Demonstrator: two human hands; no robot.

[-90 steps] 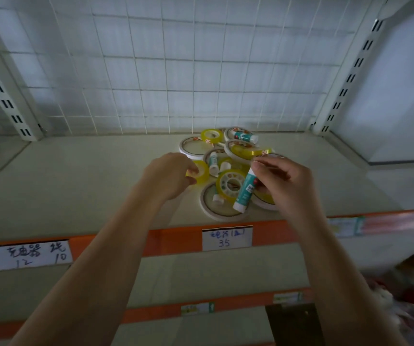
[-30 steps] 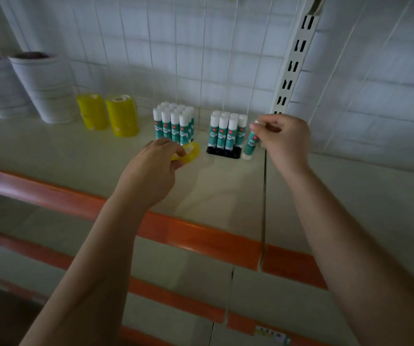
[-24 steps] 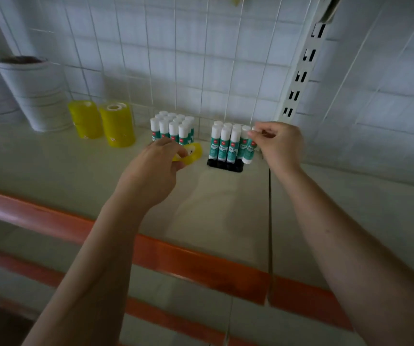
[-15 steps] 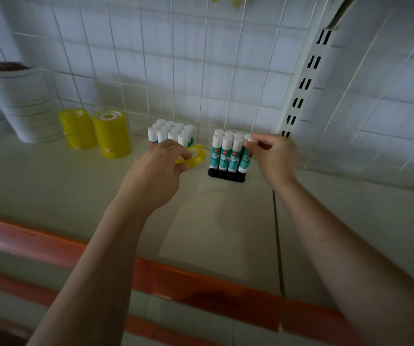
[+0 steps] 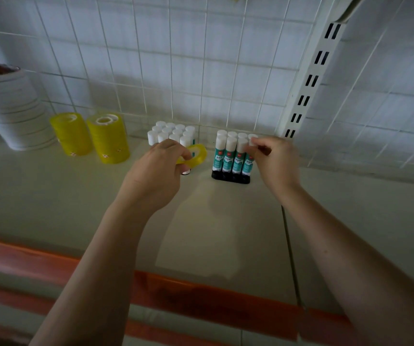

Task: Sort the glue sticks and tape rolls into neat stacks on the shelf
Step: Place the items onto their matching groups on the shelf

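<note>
Two stacks of glossy yellow tape rolls (image 5: 91, 136) stand on the smooth pale shelf (image 5: 51, 196). Left hand (image 5: 154, 178) fingers pinch one translucent yellow ring of tape (image 5: 197, 153). Right hand (image 5: 274, 161) fingers pinch a white-capped glue stick (image 5: 249, 156) at the right end of a black tray (image 5: 230, 177) whose front row shows four cylindrical sticks

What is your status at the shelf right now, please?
Left hand holds yellow tape roll. Right hand pinches glue stick at the end of the black tray row. Nothing in the way.
</note>
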